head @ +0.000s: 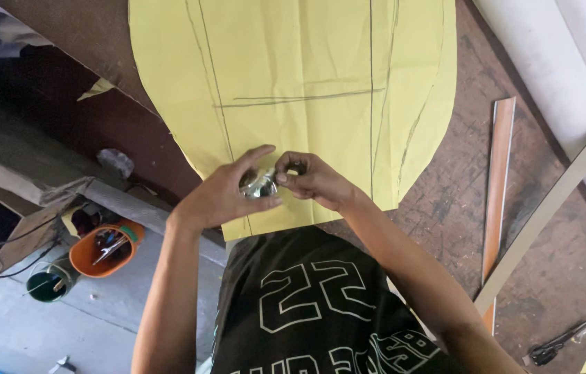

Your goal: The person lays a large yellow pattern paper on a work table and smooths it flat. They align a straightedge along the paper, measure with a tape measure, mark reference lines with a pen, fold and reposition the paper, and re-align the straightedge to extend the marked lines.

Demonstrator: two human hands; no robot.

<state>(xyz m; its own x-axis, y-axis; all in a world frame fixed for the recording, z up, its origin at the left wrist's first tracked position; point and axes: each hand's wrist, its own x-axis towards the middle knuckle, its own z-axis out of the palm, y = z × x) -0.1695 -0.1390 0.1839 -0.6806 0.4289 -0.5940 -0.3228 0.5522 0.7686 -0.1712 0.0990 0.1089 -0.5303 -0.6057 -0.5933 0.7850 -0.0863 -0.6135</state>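
Note:
A large yellow paper pattern (307, 83) with pencil lines and a rounded edge lies on a worn brown worktable (445, 194). Above its near edge, my left hand (227, 194) and my right hand (314, 180) meet around a small shiny silver object (258, 184). My left hand cups it between thumb and fingers. The fingertips of my right hand pinch at its right side, where a small dark part shows. What the object is cannot be told.
A long orange-brown wooden strip (499, 187) and a pale straight bar (549, 208) lie on the table's right side. Dark scissors (563, 343) rest near the right corner. On the floor at left stand an orange bowl with tools (106, 249) and a green tin (47, 284).

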